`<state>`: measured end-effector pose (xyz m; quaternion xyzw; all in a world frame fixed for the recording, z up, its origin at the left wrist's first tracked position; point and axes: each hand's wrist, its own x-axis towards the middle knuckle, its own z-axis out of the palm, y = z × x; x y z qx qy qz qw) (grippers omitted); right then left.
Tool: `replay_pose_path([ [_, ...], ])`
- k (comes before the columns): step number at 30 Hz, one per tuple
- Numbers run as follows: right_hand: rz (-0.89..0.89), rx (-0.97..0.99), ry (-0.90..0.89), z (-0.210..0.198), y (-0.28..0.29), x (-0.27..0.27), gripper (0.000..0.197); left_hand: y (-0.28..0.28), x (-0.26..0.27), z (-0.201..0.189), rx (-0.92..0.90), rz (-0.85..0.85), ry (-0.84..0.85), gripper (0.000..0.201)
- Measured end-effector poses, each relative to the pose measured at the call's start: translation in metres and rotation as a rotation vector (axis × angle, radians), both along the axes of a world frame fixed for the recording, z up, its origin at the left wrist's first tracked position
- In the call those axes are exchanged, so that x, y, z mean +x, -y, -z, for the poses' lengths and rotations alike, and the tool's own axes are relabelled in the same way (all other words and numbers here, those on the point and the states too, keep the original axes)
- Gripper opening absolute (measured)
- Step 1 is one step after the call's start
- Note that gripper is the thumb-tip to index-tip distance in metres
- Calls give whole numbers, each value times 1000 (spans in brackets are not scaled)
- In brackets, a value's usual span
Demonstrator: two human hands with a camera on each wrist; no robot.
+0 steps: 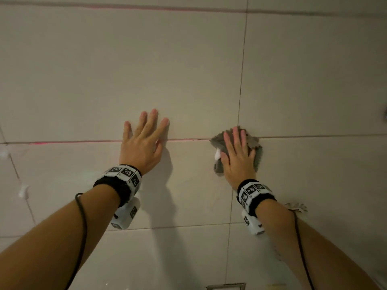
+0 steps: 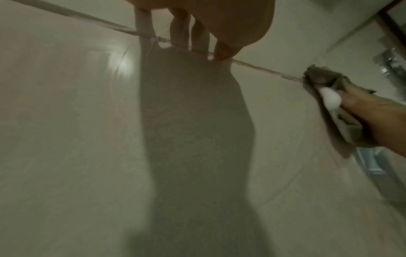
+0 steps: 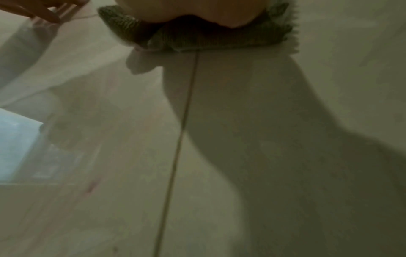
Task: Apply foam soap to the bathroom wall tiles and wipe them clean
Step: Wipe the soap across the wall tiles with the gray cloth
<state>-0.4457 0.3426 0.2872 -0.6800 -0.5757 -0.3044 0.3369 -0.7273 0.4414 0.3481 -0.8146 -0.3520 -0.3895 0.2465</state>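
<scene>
Large beige wall tiles (image 1: 146,70) fill the head view. My left hand (image 1: 144,141) lies flat on the wall with fingers spread straight, across a horizontal grout line. My right hand (image 1: 237,152) presses a grey fluffy cloth (image 1: 254,143) flat against the wall where grout lines cross, fingers straight. A blob of white foam (image 1: 217,154) sits at the cloth's left edge by my thumb. In the left wrist view the cloth (image 2: 316,76) and the foam (image 2: 177,100) show under my right hand. In the right wrist view the cloth (image 3: 186,40) bunches under my palm.
Small dabs of white foam (image 1: 23,191) cling to the tiles at the far left. A metal fitting (image 1: 385,114) shows at the right edge. A metal-edged frame (image 1: 226,286) sits at the bottom. A wet smear (image 1: 296,207) marks the tile below my right wrist.
</scene>
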Motion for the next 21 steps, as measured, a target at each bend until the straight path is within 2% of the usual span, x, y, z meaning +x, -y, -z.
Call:
replay_pose_path([
  [3, 12, 46, -56, 17, 0, 8, 62, -1, -5, 1, 26, -6, -21, 61],
  [8, 109, 121, -122, 42, -10, -10, 67, -2, -20, 4, 33, 7, -62, 58],
  [16, 164, 174, -202, 51, -37, -73, 66, -16, -74, 31, -92, -102, -68, 59],
  [21, 148, 212, -191, 44, -61, -124, 64, -28, -113, 28, -126, -151, -69, 59],
])
